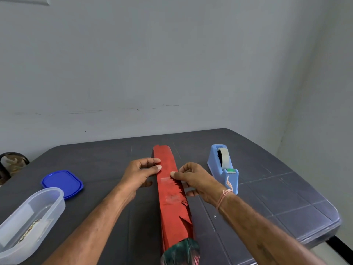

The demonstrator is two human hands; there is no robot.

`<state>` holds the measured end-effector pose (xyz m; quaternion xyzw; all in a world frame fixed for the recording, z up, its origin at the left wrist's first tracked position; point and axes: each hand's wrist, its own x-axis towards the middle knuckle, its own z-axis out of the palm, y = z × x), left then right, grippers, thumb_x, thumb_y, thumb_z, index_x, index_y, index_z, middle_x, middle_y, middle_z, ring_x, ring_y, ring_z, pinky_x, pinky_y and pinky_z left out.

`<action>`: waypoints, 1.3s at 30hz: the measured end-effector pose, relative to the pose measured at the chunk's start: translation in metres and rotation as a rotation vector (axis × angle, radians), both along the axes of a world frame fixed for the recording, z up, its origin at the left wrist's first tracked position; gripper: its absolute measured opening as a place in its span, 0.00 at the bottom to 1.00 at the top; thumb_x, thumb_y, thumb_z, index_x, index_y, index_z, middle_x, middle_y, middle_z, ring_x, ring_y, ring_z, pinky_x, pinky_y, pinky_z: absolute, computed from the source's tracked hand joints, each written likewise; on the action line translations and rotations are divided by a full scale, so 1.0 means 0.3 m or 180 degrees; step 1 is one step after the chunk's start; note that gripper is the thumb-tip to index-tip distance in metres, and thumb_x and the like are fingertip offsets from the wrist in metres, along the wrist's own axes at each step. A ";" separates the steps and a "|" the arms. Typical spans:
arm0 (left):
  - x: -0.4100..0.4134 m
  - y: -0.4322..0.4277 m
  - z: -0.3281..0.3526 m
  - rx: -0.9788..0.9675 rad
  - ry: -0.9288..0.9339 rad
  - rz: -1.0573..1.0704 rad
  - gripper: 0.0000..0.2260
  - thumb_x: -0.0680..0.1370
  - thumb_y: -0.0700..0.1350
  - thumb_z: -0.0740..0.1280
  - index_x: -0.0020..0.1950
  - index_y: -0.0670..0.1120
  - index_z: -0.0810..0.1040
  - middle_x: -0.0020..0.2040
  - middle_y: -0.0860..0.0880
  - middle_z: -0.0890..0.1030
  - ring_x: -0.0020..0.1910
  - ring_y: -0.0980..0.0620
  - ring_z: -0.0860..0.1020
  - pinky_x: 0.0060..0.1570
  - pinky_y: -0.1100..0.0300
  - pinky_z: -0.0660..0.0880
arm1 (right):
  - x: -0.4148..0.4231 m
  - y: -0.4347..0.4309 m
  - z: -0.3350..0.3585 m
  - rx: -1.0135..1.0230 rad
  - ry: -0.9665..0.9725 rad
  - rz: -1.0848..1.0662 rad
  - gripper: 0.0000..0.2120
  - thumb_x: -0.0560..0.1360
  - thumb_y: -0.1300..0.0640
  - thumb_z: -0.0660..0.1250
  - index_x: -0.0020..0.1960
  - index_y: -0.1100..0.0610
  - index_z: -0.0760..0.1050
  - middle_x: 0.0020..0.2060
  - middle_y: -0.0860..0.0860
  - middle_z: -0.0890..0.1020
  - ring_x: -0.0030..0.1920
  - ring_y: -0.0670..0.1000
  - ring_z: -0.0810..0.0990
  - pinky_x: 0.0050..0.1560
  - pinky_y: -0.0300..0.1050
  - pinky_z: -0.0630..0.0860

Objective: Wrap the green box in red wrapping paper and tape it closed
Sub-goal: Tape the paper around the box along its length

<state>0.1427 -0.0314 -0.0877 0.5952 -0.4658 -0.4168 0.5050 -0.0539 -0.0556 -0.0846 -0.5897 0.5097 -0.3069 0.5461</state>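
Red wrapping paper (172, 207) sheathes a long parcel that lies lengthwise on the dark table (277, 197), between my operator's two hands. The green box (181, 252) shows only at the parcel's near end, below both wrists, where the paper stops.

Left hand (139, 173): it lies flat-palmed just left of the parcel, with its fingers nearly straight. Two fingertips (159, 167) touch the paper's left edge, and nothing is clasped.

Right hand (196, 178): it sits just right of the parcel with bent knuckles. The forefinger (173, 174) rests on the parcel's top face, and the thumb (191, 193) lies lower, beside the paper's jagged, torn edge. I cannot tell whether this hand pinches anything or only presses. A thread bracelet (225, 195) circles its wrist.

One clear tape strip (165, 179) lies on the paper directly under that forefinger. A second strip (172, 198) lies nearer me, level with the right thumb.

A light blue tape dispenser (223, 169) stands just beyond the right hand, on its outer side, with the roll mounted. A blue lid (62, 183) lies well to the left of the left hand, and a clear container (28, 217) sits nearer still, beside the left forearm.
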 end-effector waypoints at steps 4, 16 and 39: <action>-0.011 -0.007 -0.024 0.0063 0.0170 0.0056 0.11 0.77 0.42 0.75 0.58 0.54 0.86 0.51 0.54 0.88 0.53 0.53 0.85 0.57 0.44 0.81 | -0.001 0.003 -0.006 -0.0136 0.0073 -0.0081 0.16 0.74 0.46 0.76 0.52 0.54 0.74 0.45 0.50 0.83 0.43 0.48 0.81 0.40 0.45 0.78; -0.022 -0.015 -0.049 -0.0130 0.0259 0.0019 0.11 0.78 0.42 0.74 0.58 0.54 0.85 0.53 0.51 0.87 0.50 0.52 0.84 0.61 0.38 0.78 | -0.440 -0.119 -0.030 -0.0576 0.1136 -0.1797 0.18 0.78 0.48 0.71 0.51 0.65 0.82 0.48 0.57 0.83 0.44 0.53 0.81 0.45 0.50 0.84; -0.019 -0.011 -0.052 -0.0283 0.0352 0.0002 0.13 0.78 0.40 0.73 0.62 0.50 0.84 0.55 0.51 0.85 0.47 0.59 0.82 0.39 0.64 0.73 | -0.416 -0.117 -0.034 0.0166 -0.0300 -0.1826 0.08 0.78 0.60 0.72 0.45 0.63 0.76 0.46 0.59 0.80 0.44 0.60 0.84 0.33 0.56 0.84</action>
